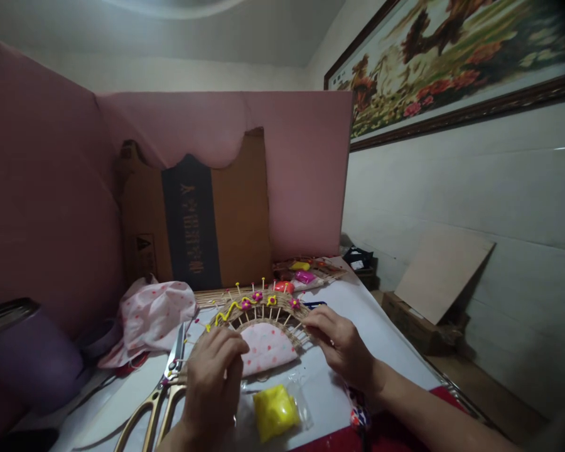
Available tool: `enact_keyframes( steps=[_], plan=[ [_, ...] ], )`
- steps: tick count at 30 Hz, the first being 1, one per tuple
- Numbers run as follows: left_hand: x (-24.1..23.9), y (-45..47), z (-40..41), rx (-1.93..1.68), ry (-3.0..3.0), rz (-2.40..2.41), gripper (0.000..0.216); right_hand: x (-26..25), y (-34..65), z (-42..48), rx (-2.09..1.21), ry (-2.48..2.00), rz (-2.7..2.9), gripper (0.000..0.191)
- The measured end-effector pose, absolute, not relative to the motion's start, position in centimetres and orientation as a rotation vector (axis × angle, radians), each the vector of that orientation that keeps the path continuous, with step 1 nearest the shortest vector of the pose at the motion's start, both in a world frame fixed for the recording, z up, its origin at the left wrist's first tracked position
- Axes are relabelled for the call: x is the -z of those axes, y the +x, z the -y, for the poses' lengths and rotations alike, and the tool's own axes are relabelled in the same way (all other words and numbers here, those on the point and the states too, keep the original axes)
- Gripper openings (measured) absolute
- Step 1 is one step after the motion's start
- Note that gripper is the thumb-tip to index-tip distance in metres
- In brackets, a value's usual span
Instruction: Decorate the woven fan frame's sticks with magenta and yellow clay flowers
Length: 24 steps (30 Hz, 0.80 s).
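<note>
A half-round woven fan (263,312) of twine and thin sticks lies on the white table before me. Pink and yellow clay flowers, a wavy yellow strip and small bead tips decorate its arch. Its inner half-circle is white spotted cloth (269,347). My left hand (215,376) is curled over the fan's left end and hides that part. At the right end, my right hand (341,345) pinches the fan's edge with thumb and fingers; the exact contact is hidden. A clear bag of yellow clay (276,411) sits between my wrists.
Gold-handled scissors (156,395) lie left of my left hand. Behind are spotted cloth (157,314), a purple container (28,355), a cardboard sheet (240,220) and packets of coloured clay (305,276). Pink panels (306,176) stand at the back and left. Red cloth (395,433) lies in front.
</note>
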State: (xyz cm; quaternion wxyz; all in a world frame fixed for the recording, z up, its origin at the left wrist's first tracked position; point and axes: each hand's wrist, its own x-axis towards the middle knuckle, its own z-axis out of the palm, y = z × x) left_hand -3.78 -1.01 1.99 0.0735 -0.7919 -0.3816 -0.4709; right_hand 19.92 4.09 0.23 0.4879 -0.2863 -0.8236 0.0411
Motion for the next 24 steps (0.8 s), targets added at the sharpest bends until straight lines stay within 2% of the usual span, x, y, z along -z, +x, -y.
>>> enact_keyframes(
  steps=[4, 6, 9, 14, 17, 22, 24],
  plan=[
    [-2.8, -5.0, 1.0, 1.451, -2.298, 1.282, 0.013, -0.1, 20.0, -3.9, -0.072, -0.738, 2.027, 0.019],
    [-2.8, -5.0, 0.9, 1.441, -2.274, 1.323, 0.017, 0.0, 20.1, -3.8, -0.059, -0.739, 2.023, 0.019],
    [-2.5, -4.7, 0.9, 1.448, -2.240, 1.399, 0.022, 0.1, 20.2, -3.8, -0.085, -0.739, 1.997, 0.010],
    [-1.8, -4.9, 0.5, 1.482, -2.228, 1.469, 0.030, 0.2, 20.4, -4.0, -0.123, -0.659, 1.988, 0.021],
    [-1.4, -5.4, 0.2, 1.480, -2.243, 1.508, 0.030, 0.1, 20.7, -4.1, -0.116, -0.712, 1.956, 0.014],
    [-1.1, -5.3, 0.0, 1.473, -2.203, 1.514, 0.021, 0.3, 20.7, -3.9, -0.109, -0.788, 1.952, 0.006],
    [-1.1, -5.0, 0.0, 1.487, -2.166, 1.469, 0.014, 0.4, 20.5, -3.8, -0.121, -0.741, 1.955, 0.009]
  ],
)
